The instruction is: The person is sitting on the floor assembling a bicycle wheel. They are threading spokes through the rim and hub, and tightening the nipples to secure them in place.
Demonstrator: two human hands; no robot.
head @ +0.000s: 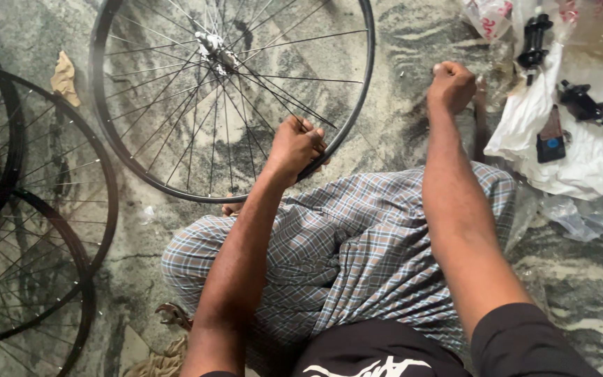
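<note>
Gripping the wheel rim (141, 174), left hand (296, 145) hides its spokes — right hand (451, 85) fisted, perhaps on something thin.

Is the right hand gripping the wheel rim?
No. The right hand is closed in a fist off the wheel rim; the left hand grips it.

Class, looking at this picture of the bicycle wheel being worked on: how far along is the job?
Done: the wheel already has spokes laced from hub to rim. In hand: the left hand grips the rim, and the right hand is closed in a fist beside it, its contents hidden. Left: loose black hubs on the white plastic are unbuilt.
</note>
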